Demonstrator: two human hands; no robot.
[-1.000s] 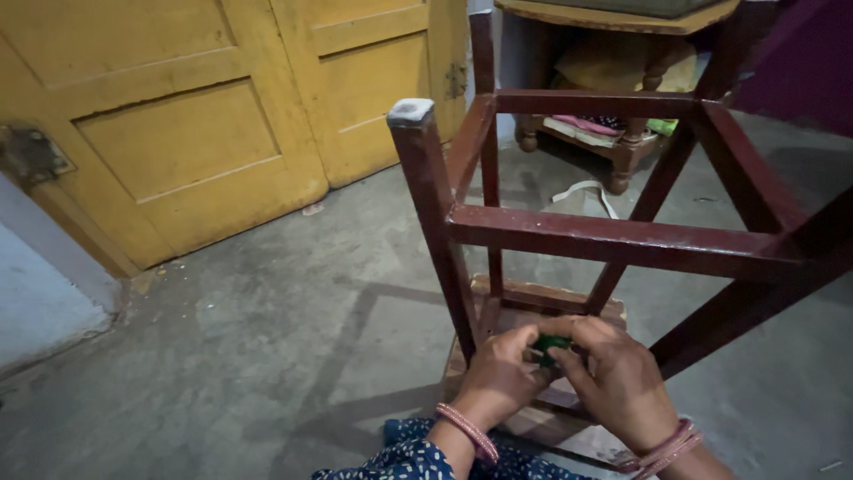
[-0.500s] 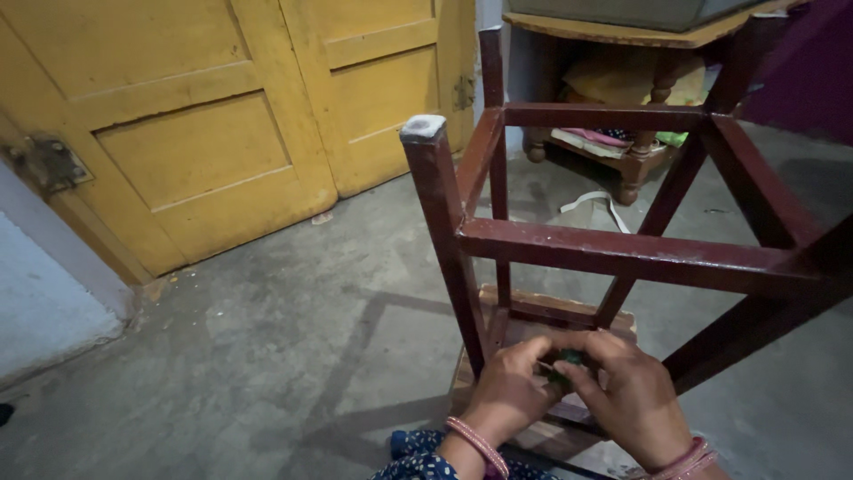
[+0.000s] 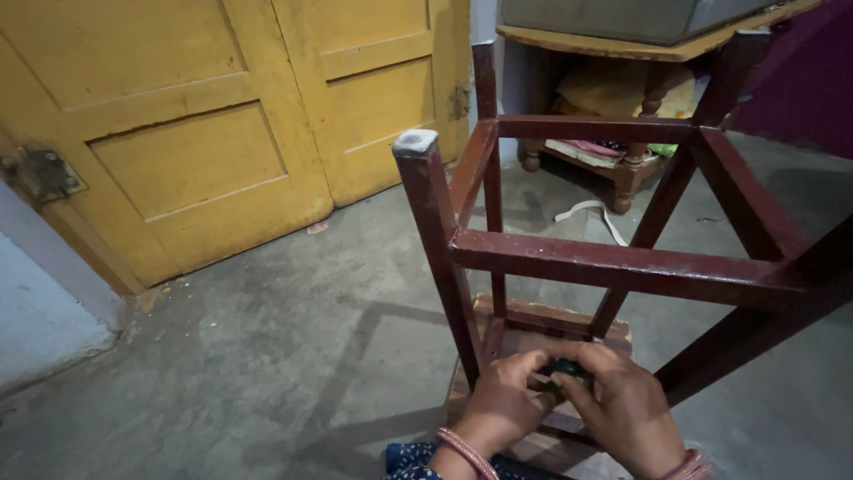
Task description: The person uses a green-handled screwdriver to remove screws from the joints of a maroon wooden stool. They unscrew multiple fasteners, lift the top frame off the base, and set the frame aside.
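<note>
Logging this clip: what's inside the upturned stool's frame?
Inside the stool: both hands, left hand and right hand, pinch a small dark green object. Fingers cover most of it.

A grey concrete floor carries an upturned dark-red wooden stool, seat down; a white strap lies beyond it

No packages, labels, signs or screens can be made out in this view
</note>
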